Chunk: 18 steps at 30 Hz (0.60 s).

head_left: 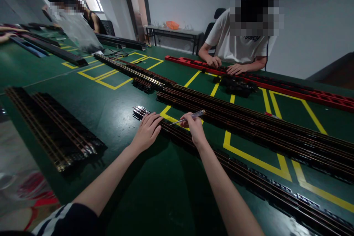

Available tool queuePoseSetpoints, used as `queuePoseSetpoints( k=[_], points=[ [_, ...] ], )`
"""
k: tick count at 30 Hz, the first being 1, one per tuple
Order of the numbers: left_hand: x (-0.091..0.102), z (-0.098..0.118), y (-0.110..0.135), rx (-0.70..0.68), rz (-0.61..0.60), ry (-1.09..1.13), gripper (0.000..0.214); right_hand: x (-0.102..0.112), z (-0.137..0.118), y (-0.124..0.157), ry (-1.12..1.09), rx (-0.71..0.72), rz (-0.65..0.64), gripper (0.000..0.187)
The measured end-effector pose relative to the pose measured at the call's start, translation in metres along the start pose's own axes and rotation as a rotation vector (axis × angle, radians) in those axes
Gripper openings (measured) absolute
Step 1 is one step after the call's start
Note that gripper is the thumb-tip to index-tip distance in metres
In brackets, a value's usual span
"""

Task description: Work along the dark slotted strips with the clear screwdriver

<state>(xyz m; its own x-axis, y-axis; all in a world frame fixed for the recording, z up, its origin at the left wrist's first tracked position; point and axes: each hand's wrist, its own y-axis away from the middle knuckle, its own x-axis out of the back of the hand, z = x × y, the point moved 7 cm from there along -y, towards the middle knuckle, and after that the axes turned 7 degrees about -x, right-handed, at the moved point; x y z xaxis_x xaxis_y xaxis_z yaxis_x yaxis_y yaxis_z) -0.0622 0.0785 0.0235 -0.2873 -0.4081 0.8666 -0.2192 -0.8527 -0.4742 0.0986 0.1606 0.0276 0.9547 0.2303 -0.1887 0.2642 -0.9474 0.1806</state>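
Glossy green table: left hand lies open on a ribbed metal strip; right hand beside it pinches a clear screwdriver

Near rail on table, more rails behind, rail stack left, person opposite.
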Motion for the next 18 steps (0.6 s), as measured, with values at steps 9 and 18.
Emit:
queuePoseSetpoints(
  k=[9, 18],
  points=[
    [-0.006, -0.002, 0.002, -0.013, -0.041, -0.007, 0.04, -0.002, -0.002, 0.001, 0.054, 0.078, -0.054, 0.015],
    [-0.006, -0.002, 0.002, -0.029, -0.033, -0.035, 0.037, 0.007, -0.015, 0.027, 0.423, 0.123, -0.168, 0.02]
  ],
)
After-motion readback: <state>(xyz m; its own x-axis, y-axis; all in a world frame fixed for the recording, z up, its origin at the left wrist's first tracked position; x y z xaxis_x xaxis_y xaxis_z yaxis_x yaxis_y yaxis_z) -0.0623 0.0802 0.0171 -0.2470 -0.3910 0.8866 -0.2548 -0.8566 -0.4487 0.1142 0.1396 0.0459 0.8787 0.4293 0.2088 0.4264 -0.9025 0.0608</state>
